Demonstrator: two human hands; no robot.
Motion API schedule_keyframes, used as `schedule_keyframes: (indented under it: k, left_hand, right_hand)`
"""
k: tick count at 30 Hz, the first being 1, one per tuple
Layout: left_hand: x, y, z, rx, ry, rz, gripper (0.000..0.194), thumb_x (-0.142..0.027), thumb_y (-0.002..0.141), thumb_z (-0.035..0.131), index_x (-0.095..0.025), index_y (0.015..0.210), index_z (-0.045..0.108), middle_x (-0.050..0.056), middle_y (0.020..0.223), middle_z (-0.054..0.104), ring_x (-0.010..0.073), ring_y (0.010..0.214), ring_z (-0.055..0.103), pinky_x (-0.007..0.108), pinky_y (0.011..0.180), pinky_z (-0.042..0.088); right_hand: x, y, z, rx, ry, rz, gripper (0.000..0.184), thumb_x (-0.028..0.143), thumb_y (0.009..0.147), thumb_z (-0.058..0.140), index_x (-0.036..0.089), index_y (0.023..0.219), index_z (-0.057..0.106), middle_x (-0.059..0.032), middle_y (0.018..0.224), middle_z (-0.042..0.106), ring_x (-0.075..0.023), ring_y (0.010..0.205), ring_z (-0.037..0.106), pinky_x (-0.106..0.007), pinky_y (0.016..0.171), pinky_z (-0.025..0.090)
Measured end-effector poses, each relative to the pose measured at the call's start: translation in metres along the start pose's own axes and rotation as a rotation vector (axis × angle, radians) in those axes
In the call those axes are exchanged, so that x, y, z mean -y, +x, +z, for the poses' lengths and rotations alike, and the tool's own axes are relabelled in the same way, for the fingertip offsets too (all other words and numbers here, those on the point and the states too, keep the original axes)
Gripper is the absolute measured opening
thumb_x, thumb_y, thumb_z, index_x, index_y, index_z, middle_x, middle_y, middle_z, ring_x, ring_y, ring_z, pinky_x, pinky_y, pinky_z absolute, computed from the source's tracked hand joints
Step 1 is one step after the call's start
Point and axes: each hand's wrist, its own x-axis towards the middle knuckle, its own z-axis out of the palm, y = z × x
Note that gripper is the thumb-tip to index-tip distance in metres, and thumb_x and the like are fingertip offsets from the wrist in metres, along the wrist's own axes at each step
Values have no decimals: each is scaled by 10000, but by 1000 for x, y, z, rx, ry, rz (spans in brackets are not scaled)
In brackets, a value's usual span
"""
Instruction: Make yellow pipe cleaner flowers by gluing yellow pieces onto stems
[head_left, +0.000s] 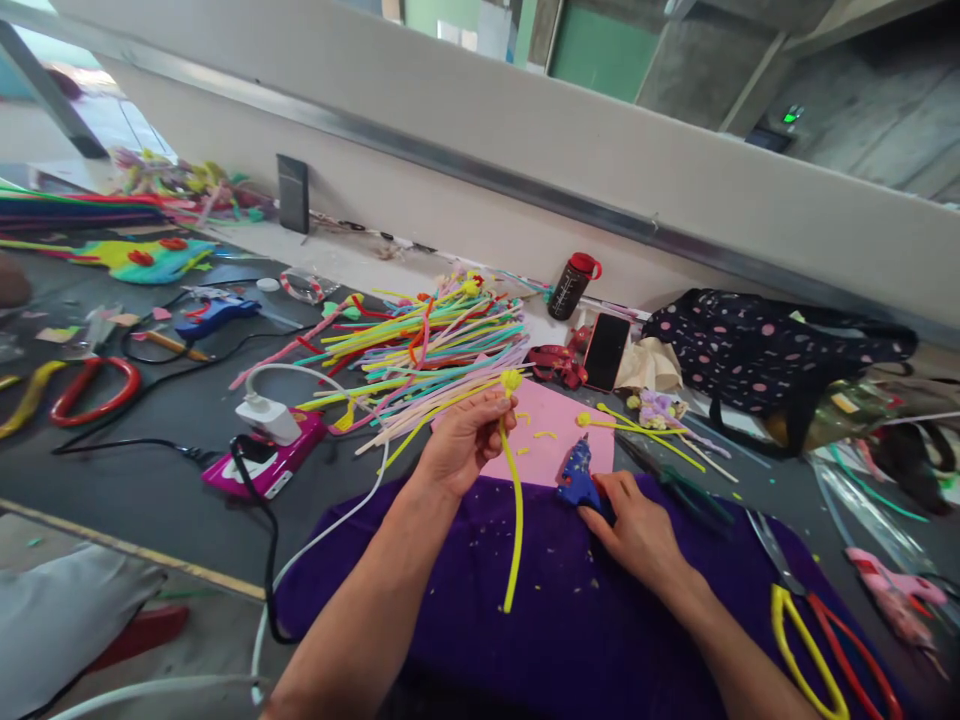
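My left hand (465,440) is closed in a pinch on a yellow pipe cleaner (514,520) with a coiled tip, holding it up over the purple cloth (555,620). My right hand (637,530) rests on the cloth with its fingers wrapped on the handle of a blue glue gun (577,475), which stands on a pink sheet (547,430). Two more yellow pipe cleaners (637,425) lie just right of the pink sheet.
A heap of coloured pipe cleaners (427,350) lies behind my left hand. A power strip with a white charger (266,445) and cables sits at left. Scissors (817,620), a black phone (606,350), a dark bottle (570,285) and a spotted bag (765,350) are at right.
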Motion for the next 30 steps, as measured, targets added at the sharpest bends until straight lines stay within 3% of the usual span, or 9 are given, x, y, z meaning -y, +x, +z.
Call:
schedule_keyframes:
  k: [3,5,9,14,19,24,26,30]
  left_hand:
    - [1,0,0,6,26,-8,162,-246,653,638,-120,746,598,-31,534,529,3,350,355,127,310,180]
    - [2,1,1,8,49,-25,167,-252,645,643,-122,739,598,-30,528,530,7,347,354,134,311,181]
    - [7,3,2,6,75,-47,152,-247,643,645,-126,726,604,-29,521,537,12,348,371,137,320,191]
    - [13,6,2,33,80,-73,138,-248,656,644,-124,705,608,-28,519,540,9,342,362,142,327,188]
    - [15,5,2,31,78,-80,140,-260,662,634,-130,706,608,-25,547,542,12,362,362,140,338,185]
    - [14,4,1,46,58,-79,156,-277,659,639,-134,716,608,-29,543,540,15,365,368,143,342,194]
    - [15,4,1,59,47,-86,166,-285,659,645,-135,722,609,-33,542,540,11,356,360,146,335,189]
    - [18,3,4,84,28,-89,169,-289,672,649,-129,697,601,-34,550,542,-2,343,346,144,325,183]
  right_hand:
    - [0,7,-18,-82,-60,-51,369,436,810,485,183,1069,555,-107,1064,550,-224,778,595,-312,597,452]
    - [0,24,-30,-116,-18,-118,267,343,862,438,193,1020,592,-83,988,592,-204,821,584,-306,675,440]
    - [7,83,-35,77,41,-318,227,259,881,422,208,923,639,-46,893,629,-171,846,574,-267,718,415]
    - [25,133,-14,191,-7,-367,188,288,829,510,221,923,659,-53,857,634,-183,797,582,-250,647,382]
    - [32,138,-4,211,29,-358,145,248,789,538,171,799,661,-69,776,632,-192,744,585,-257,634,372]
    - [33,131,-28,158,171,-300,146,191,819,445,154,831,585,-37,768,635,-136,659,576,-229,585,392]
    - [33,123,-40,157,357,-271,144,208,839,418,152,883,544,-16,761,631,-104,608,575,-201,537,406]
    - [35,104,-56,188,1031,-110,198,267,767,560,146,923,542,2,712,615,-96,545,570,-182,451,401]
